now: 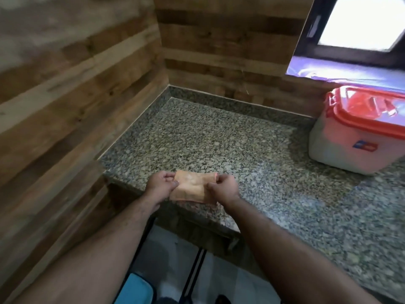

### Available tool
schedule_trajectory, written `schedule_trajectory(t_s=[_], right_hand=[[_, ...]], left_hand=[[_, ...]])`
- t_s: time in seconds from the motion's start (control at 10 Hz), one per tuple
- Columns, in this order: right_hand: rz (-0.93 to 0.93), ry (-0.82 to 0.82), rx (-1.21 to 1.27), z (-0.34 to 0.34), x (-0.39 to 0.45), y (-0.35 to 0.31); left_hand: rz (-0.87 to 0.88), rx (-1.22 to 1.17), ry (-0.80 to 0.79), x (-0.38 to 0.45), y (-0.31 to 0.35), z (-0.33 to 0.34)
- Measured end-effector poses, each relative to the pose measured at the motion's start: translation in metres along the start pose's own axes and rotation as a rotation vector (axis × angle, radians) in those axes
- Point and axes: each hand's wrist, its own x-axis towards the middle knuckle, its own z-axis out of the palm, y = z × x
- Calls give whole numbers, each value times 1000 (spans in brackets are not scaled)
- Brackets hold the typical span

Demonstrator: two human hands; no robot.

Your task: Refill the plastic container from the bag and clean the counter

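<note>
Both forearms reached in from the near edge. Left hand (161, 184) and right hand (221, 188) each pinched one side of an orange cloth (191, 188), held between them over the front edge of the granite counter (219, 141). Farther right, against the wall, stood the plastic container (355, 137), red lid on.

Wood-panelled wall (76, 84), bright window (361, 20)
</note>
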Motion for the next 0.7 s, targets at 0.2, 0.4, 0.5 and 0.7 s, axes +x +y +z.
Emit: schedule_trajectory(t_s=[0.2, 0.4, 0.5, 0.7], right_hand=[[-194, 19, -633, 11, 22, 4], [-375, -260, -996, 24, 28, 24], [-445, -247, -1026, 25, 28, 17], [-455, -236, -1078, 18, 31, 13]], left_hand=[[213, 610, -138, 50, -3, 9], [602, 1036, -389, 64, -19, 14], [676, 1150, -453, 72, -10, 10], [729, 1158, -593, 87, 18, 13]])
